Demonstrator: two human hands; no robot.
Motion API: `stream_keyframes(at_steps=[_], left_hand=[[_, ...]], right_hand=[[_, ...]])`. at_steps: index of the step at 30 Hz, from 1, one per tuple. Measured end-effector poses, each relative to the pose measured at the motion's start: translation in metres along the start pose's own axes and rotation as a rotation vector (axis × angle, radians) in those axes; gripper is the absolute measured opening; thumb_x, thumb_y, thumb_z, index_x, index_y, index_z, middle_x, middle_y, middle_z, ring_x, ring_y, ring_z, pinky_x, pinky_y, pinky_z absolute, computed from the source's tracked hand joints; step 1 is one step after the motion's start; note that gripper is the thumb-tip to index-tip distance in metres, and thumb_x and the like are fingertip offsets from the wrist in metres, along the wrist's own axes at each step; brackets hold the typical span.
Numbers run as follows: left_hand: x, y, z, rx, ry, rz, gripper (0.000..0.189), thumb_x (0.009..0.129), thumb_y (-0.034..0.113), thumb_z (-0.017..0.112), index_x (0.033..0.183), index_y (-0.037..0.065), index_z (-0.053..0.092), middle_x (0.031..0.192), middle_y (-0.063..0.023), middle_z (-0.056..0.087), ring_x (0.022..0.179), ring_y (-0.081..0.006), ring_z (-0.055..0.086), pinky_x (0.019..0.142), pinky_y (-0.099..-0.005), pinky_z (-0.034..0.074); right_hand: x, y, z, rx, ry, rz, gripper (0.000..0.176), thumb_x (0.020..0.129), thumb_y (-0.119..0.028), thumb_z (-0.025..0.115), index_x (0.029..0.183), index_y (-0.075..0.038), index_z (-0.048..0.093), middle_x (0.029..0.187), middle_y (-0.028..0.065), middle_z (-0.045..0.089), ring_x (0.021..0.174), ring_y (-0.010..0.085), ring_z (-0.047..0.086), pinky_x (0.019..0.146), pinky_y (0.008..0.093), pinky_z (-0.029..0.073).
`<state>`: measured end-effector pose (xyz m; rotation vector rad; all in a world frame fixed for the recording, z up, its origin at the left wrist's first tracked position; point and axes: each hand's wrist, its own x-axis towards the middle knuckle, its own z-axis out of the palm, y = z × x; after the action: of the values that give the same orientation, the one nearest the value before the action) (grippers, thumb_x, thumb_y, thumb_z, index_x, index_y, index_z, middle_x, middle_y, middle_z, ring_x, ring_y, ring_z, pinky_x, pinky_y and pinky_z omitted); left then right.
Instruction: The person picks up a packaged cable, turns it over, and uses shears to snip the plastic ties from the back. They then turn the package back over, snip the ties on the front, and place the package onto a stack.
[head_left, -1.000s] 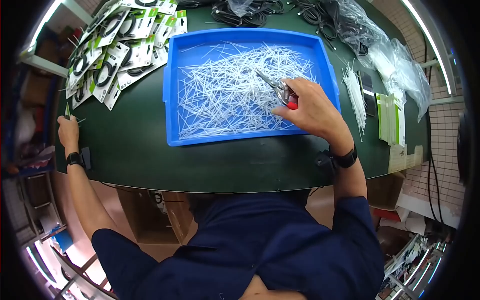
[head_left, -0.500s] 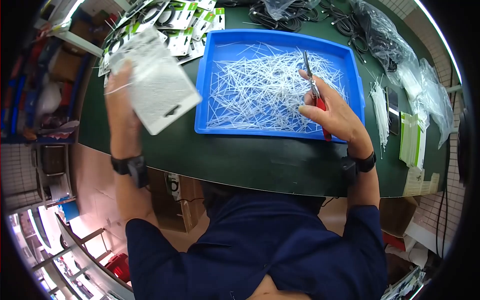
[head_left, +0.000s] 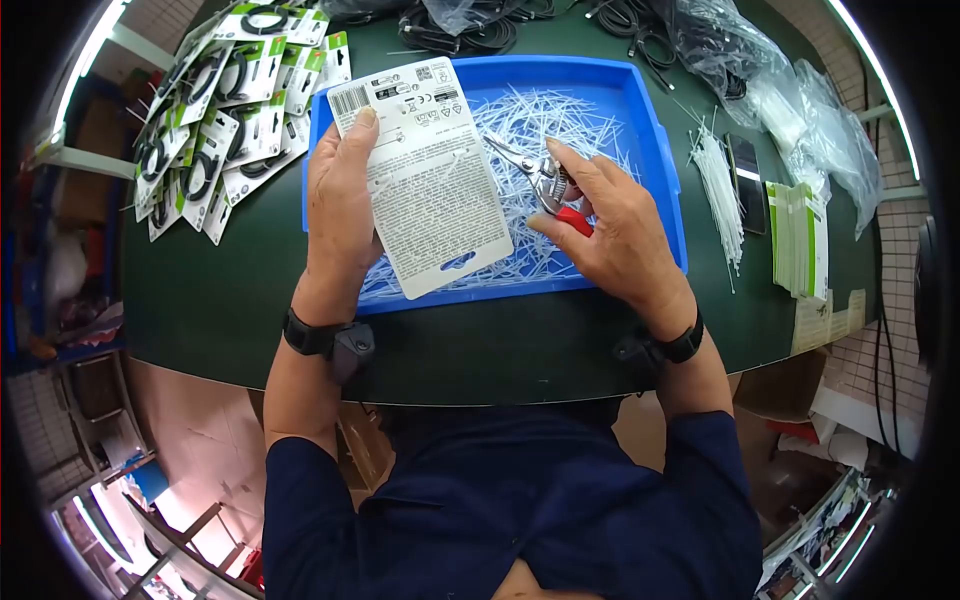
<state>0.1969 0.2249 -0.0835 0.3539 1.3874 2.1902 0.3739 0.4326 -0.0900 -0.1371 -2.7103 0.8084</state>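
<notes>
My left hand grips a white packaging card by its left edge, thumb on top. The card's back faces up, with small print, a barcode and a hang slot at the near end. In my right hand are red-handled cutting pliers, their jaws apart and pointing at the card's right edge. Both hands are over a blue tray strewn with thin white plastic strips, which look like cut cable-tie ends. The card hides part of the tray.
Packaged black cables on cards lie heaped at the left. Black cables and clear plastic bags lie at the back. To the right are a bundle of white cable ties, a dark phone and stacked green-and-white cards.
My left hand has brought the card rightward from the heap to over the tray, its print now readable. My right hand has moved left, the pliers turning toward the card with jaws spread.
</notes>
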Motion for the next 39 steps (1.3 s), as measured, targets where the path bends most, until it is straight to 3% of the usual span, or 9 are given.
stream_keyframes(at_steps=[4, 12, 21, 25, 28, 39], left_hand=[[-0.009, 0.0, 0.003, -0.02, 0.057, 0.018, 0.035, 0.11, 0.024, 0.052, 0.128, -0.005, 0.059, 0.115, -0.0181, 0.073, 0.094, -0.0209, 0.076, 0.079, -0.0309, 0.064], [-0.018, -0.007, 0.006, 0.025, 0.086, 0.07, 0.037, 0.109, 0.024, 0.052, 0.13, -0.005, 0.058, 0.114, -0.0161, 0.073, 0.095, -0.0178, 0.074, 0.081, -0.0283, 0.06], [-0.024, -0.016, 0.007, 0.141, 0.041, 0.135, 0.036, 0.11, 0.025, 0.052, 0.129, -0.005, 0.058, 0.114, -0.0157, 0.073, 0.095, -0.0156, 0.073, 0.083, -0.0278, 0.059], [-0.02, -0.013, 0.0, 0.028, 0.09, 0.14, 0.04, 0.109, 0.026, 0.054, 0.133, -0.006, 0.051, 0.117, -0.0205, 0.07, 0.096, -0.0216, 0.075, 0.079, -0.0308, 0.063], [-0.021, -0.016, 0.002, 0.008, 0.142, 0.167, 0.036, 0.11, 0.026, 0.052, 0.128, -0.004, 0.059, 0.113, -0.015, 0.074, 0.096, -0.0155, 0.073, 0.082, -0.0273, 0.058], [-0.028, -0.022, 0.01, 0.054, 0.061, 0.159, 0.037, 0.111, 0.027, 0.05, 0.131, -0.004, 0.057, 0.115, -0.0148, 0.073, 0.096, -0.0147, 0.072, 0.083, -0.027, 0.058]], right_hand=[[-0.003, -0.01, 0.003, -0.121, 0.022, -0.055, 0.082, 0.084, -0.023, 0.087, 0.153, 0.001, 0.05, 0.099, 0.016, 0.061, 0.084, 0.0313, 0.061, 0.076, 0.0413, 0.053], [-0.006, -0.035, 0.004, -0.153, -0.046, -0.057, 0.088, 0.083, -0.022, 0.085, 0.156, 0.004, 0.042, 0.108, 0.0187, 0.058, 0.095, 0.034, 0.059, 0.083, 0.0432, 0.051], [-0.007, -0.034, 0.005, -0.154, -0.029, -0.126, 0.087, 0.083, -0.026, 0.086, 0.155, 0.003, 0.046, 0.109, 0.0182, 0.06, 0.097, 0.033, 0.06, 0.084, 0.042, 0.052], [-0.007, -0.034, 0.001, -0.147, -0.011, -0.104, 0.084, 0.083, -0.027, 0.086, 0.154, 0.001, 0.049, 0.11, 0.0178, 0.061, 0.097, 0.0323, 0.062, 0.083, 0.0416, 0.053], [-0.008, -0.031, 0.005, -0.188, -0.022, -0.105, 0.084, 0.084, -0.028, 0.086, 0.154, 0.0, 0.049, 0.11, 0.0173, 0.062, 0.096, 0.0317, 0.063, 0.082, 0.0412, 0.054], [-0.009, -0.03, 0.018, -0.19, 0.036, -0.079, 0.084, 0.082, -0.03, 0.088, 0.152, 0.001, 0.051, 0.106, 0.0164, 0.059, 0.094, 0.0297, 0.058, 0.077, 0.0401, 0.052]])
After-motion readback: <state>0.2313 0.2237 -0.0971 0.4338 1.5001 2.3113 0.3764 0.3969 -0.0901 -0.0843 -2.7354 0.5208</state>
